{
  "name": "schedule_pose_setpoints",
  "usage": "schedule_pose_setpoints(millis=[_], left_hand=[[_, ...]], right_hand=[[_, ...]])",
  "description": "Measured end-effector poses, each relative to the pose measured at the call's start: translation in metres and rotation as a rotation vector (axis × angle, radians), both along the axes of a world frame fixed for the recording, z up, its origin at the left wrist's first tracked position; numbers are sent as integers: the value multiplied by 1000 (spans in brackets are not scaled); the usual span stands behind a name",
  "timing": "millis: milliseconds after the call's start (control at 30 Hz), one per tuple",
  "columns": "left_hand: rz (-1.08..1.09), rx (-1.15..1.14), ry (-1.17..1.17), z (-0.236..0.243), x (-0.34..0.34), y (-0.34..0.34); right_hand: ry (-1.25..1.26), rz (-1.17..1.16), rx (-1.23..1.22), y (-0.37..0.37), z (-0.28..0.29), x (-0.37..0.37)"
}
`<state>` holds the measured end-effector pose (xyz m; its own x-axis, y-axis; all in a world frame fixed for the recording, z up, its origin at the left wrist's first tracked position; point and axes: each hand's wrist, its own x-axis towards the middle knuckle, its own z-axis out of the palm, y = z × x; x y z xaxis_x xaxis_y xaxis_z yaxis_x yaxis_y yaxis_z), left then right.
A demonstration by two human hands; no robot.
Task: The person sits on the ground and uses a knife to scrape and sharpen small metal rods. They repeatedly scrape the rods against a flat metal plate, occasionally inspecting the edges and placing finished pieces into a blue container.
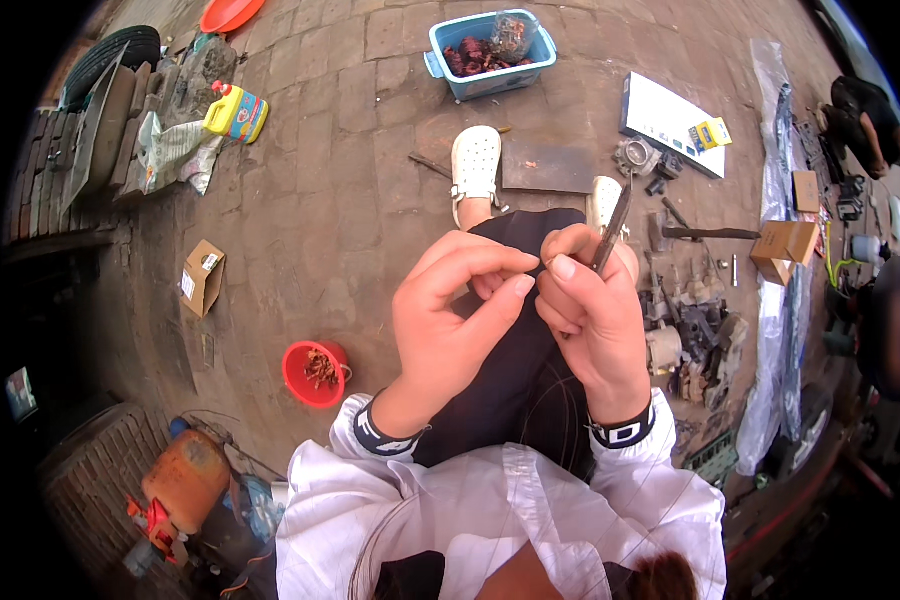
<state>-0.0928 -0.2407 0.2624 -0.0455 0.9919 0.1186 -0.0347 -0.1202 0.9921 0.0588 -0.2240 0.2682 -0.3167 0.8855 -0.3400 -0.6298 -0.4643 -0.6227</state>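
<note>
Both hands are raised over my dark trousers, fingertips almost meeting. My left hand (455, 320) is closed in a pinch, thumb and forefinger close together; whatever lies between them is too small to make out. In my right hand (595, 310) a dark, slender metal tool (615, 222) stands up between the fingers, its narrow end pointing away from me. The right thumb and forefinger also press together beside the left fingertips, perhaps on something tiny. Below the hands, on the ground, a dark flat plate (547, 167) lies between my white clogs (476, 160).
A blue tub (492, 82) with reddish-brown pieces stands ahead. A red bucket (315, 375) sits left, past a torn cardboard box (202, 278). To the right are a hammer (710, 233), greasy metal parts (695, 335), a white box (670, 120) and plastic wrapping (767, 330).
</note>
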Motion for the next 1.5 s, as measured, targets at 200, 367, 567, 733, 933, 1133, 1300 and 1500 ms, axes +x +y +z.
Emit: schedule_pose_setpoints(millis=[200, 367, 567, 733, 933, 1133, 1300, 1500], left_hand=[[188, 42, -206, 0, -16, -52], [228, 55, -241, 1, -28, -80], [134, -29, -409, 1, -34, -93], [137, -94, -271, -4, -48, -102], [-26, -143, -86, 1, -60, -105], [-1, -146, -40, -1, -57, -106], [50, -165, -35, -6, -50, -106], [195, -91, -27, 5, -36, -105]], right_hand=[[-46, 77, 46, -45, 11, -43], [-232, 76, 191, -66, 14, -59], [-429, 107, 346, -78, 17, -53], [-544, 213, 409, -80, 29, -46], [-643, 376, 414, -78, 26, -35], [-713, 349, 438, -79, 24, -37], [-770, 298, 541, -79, 11, -34], [-778, 236, 549, -77, 16, -37]])
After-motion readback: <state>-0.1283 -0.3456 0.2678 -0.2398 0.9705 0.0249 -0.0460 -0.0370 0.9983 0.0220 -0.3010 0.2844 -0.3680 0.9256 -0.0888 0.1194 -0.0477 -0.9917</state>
